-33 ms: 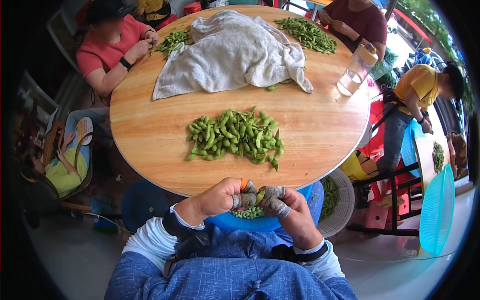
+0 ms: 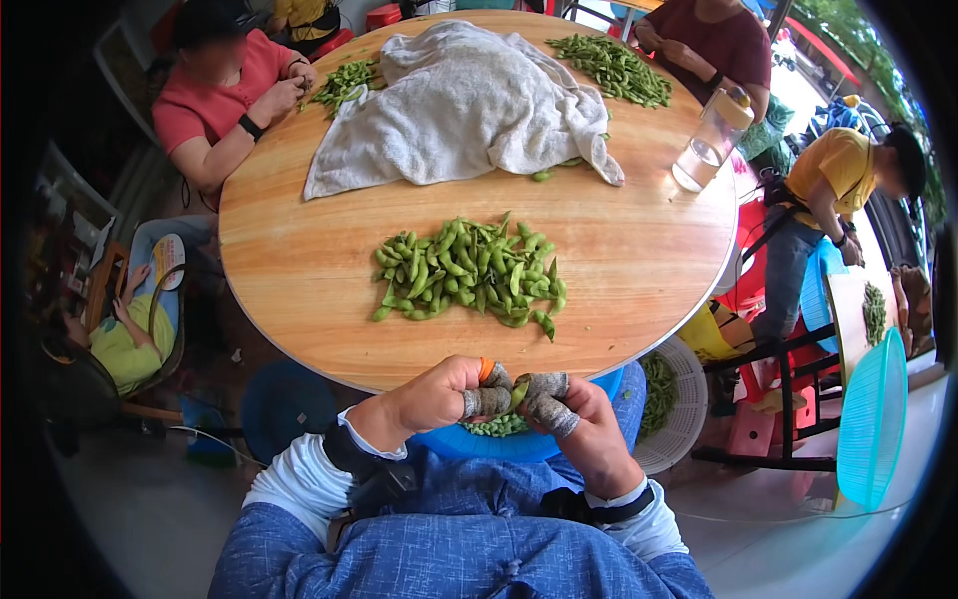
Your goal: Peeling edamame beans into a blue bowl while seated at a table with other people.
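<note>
Pods (image 2: 469, 265), plump, curved and faintly fuzzy, lie in one loose heap toward the near edge of the round, smooth wood-grained table (image 2: 289, 260). Just off that edge, the left hand (image 2: 434, 404) and right hand (image 2: 594, 424) both pinch a single green pod (image 2: 519, 393) between fingertips bound in rough grey wraps; one orange band circles a left fingertip. Below them a blue basin (image 2: 539, 446) holds pale green shelled beans (image 2: 499, 426), too many to count. To its right stands a white lattice basket (image 2: 689, 424) with more pods inside.

One rumpled, nubbly white towel (image 2: 459, 110) spreads toward the far edge. Two further heaps flank it: a smaller heap (image 2: 347, 82) at the far left edge, a larger heap (image 2: 619, 70) at the far right. One clear bottle (image 2: 713, 140), part filled, stands by the right edge. Left of the table, a round pale disc (image 2: 170, 262) bears coloured print too small to read. Two other people sit at the table, one at each side.
</note>
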The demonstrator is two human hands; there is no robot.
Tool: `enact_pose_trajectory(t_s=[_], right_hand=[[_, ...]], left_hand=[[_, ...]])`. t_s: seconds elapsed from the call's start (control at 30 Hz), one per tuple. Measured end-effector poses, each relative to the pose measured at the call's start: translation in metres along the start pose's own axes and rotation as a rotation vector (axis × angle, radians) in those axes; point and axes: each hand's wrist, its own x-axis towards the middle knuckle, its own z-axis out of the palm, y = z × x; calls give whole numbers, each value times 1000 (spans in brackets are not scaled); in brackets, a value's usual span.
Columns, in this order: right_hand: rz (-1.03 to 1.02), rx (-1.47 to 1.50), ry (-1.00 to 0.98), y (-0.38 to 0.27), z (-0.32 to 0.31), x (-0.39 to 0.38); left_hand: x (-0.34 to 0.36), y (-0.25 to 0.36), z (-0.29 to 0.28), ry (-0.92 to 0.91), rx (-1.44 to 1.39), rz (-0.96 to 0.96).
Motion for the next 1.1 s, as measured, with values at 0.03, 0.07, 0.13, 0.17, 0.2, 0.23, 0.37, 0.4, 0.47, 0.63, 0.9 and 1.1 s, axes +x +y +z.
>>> enact_pose_trajectory(t_s=[0.03,0.07,0.13,0.17,0.2,0.23,0.37,0.4,0.47,0.63,0.9,1.1], right_hand=[[7,-5,-15,0,0,-1],[7,-6,-16,0,0,-1],[14,1,13,1,1,-3],[13,0,13,1,1,-3],[11,2,15,2,1,-4],[8,5,18,2,1,-4],[21,88,5,-1,0,-8],[23,65,-1,-3,1,-9],[24,43,-7,-4,2,-10],[29,35,3,-2,3,-9],[-9,57,0,4,2,-5],[-57,17,70,7,3,-2]], left_hand=[[-1,0,0,-19,-8,-16],[-1,1,1,-19,-9,-14],[-2,3,4,-23,-6,-9],[-2,4,5,-23,-6,-8],[-2,5,7,-20,3,-6],[-3,6,9,-16,13,-3],[-3,8,8,-14,36,-5],[-3,7,7,-19,49,0],[-3,6,7,-24,62,5],[-3,3,5,-29,70,-4],[-1,3,3,-64,92,5],[-1,1,19,157,630,187]])
